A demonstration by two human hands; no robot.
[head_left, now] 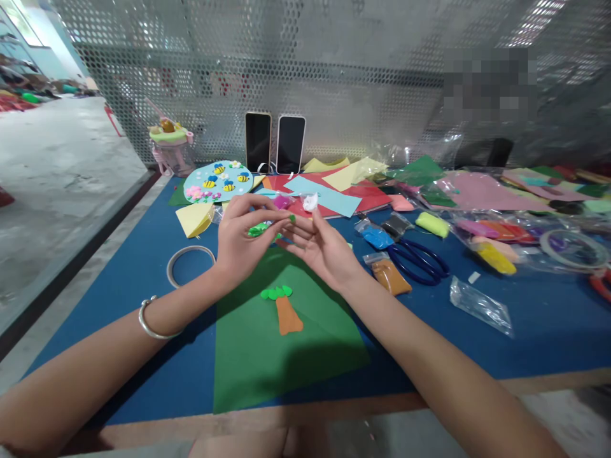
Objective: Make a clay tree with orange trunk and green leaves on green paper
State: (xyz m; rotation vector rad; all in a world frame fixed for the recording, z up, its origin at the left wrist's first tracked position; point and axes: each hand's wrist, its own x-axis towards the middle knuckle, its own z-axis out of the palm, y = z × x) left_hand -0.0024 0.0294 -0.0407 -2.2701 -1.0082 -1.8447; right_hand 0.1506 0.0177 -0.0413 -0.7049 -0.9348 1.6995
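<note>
My left hand (245, 238) and my right hand (324, 245) meet above the far part of a green sheet (248, 356). Between the left thumb and fingertips sits a small bit of green clay (293, 218), close to the fingers of my right hand. The right hand is palm up, its fingers spread. On the sheet lies an orange-brown clay trunk (288, 315) topped by a row of bright green clay pieces (277, 292). More bright green clay (258, 229) shows just behind my left hand, partly hidden by it.
A tape roll (191, 249) lies left of the sheet. Blue-handled scissors (420, 262), a bag of brown clay (391, 275) and an empty clear bag (481, 306) lie right. Behind stand two phones (258, 141) and a round bee picture (218, 181).
</note>
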